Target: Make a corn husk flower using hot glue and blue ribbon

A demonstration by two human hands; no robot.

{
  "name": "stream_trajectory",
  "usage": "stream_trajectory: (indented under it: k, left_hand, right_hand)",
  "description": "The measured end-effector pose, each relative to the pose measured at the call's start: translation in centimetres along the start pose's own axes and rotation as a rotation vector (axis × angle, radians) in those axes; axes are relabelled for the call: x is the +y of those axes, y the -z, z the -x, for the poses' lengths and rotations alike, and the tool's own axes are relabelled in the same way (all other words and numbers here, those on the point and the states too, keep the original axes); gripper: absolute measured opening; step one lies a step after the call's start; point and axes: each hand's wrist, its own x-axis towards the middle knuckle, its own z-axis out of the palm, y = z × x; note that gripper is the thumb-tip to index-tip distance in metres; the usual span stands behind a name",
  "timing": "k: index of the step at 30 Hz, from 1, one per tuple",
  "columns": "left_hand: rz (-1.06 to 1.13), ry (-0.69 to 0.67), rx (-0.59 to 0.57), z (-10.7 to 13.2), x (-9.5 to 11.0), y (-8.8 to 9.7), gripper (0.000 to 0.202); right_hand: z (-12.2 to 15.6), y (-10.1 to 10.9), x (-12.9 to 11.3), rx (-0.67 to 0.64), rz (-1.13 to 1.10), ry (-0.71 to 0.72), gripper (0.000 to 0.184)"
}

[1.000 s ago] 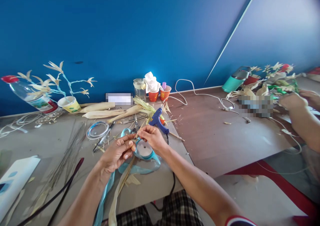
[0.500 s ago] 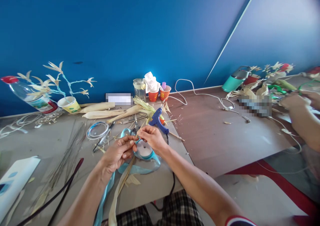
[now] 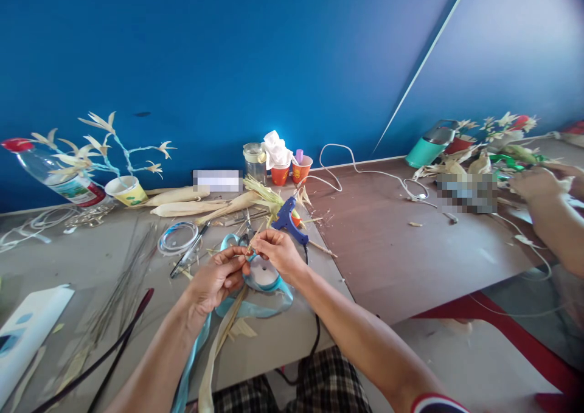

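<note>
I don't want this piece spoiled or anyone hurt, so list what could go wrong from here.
The thin straw-coloured strip pinched between the left hand and right hand looks slight and might slip or snap. The blue glue gun lies just beyond the right hand; if hot, which I cannot see, it could burn that hand. Its black cord runs beneath the right forearm and could snag.

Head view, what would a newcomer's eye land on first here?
Probably the bright blue wall, filling most of the upper half. Next, perhaps, the left hand and right hand close together by the spool at front centre, a thin strip between them. The pale flowers rising from the yellow cup at left might draw the eye too.
</note>
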Motion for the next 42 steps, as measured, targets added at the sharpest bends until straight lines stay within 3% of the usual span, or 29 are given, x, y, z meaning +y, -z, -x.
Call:
stream_trajectory:
  k: [15, 25, 35, 42]
  left_hand:
    - [-0.021, -0.043, 0.026, 0.0, 0.1, 0.4, 0.018]
    - [-0.057, -0.055, 0.036, 0.3, 0.3, 0.6, 0.02]
    - [-0.082, -0.146, 0.095, 0.6, 0.4, 0.0, 0.02]
    - [-0.12, -0.173, 0.122, 0.7, 0.3, -0.5, 0.019]
  right_hand:
    - [-0.1, 0.6, 0.3, -0.095, -0.07, 0.007, 0.028]
    - [0.0, 0.3, 0.8, -0.11, -0.013, -0.028, 0.014]
    - [0.2, -0.1, 0.8, -0.121, 0.063, 0.047, 0.018]
    - [0.6, -0.6, 0.8, -0.159, 0.009, 0.196, 0.022]
